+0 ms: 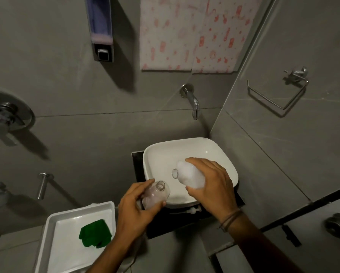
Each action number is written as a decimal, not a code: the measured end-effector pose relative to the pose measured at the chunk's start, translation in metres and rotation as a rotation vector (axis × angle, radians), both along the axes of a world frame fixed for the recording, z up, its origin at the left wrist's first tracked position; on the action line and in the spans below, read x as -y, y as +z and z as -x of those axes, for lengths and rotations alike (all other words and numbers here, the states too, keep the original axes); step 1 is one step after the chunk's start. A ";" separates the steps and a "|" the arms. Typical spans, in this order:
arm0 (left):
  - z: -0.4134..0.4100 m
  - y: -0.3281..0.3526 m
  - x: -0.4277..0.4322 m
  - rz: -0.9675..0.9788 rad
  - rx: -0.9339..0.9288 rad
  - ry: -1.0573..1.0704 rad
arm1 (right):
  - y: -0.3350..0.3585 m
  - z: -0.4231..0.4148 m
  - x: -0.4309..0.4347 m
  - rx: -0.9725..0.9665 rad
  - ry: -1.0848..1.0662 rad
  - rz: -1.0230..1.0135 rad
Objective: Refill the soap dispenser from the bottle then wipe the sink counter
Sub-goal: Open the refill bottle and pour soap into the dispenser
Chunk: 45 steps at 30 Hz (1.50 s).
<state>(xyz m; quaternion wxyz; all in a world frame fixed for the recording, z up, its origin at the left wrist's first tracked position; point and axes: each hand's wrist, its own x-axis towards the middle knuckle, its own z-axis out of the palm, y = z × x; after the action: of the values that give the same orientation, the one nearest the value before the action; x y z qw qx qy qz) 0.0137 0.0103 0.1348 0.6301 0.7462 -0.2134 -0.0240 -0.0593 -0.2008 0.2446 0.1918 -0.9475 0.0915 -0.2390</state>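
Note:
My left hand [134,210] grips a small clear soap dispenser bottle [157,195], open-necked and tilted, over the front left rim of the white sink basin [157,154]. My right hand [214,183] holds a clear refill bottle [190,175] with whitish liquid, tipped sideways over the basin, its open mouth pointing left toward the dispenser's neck. The two mouths are a short gap apart. A white pump head [192,210] lies on the dark counter [161,231] in front of the basin. A green cloth [95,233] lies in a white tray [49,229] at the lower left.
A wall tap [192,102] juts out above the basin. A wall-mounted dispenser [102,30] hangs at the upper left, a patterned towel [194,34] beside it. A chrome paper holder [279,91] is on the right wall, shower fittings [5,113] on the left.

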 end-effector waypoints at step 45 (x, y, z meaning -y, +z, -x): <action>-0.023 0.037 0.004 0.006 0.094 0.043 | 0.033 -0.033 -0.011 0.086 0.010 0.449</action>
<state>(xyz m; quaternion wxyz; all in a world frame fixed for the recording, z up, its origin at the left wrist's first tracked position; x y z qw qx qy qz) 0.0368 0.0060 0.1719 0.6218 0.7492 -0.2269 0.0250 -0.0263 -0.1899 0.2772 -0.0188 -0.9557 0.0233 -0.2927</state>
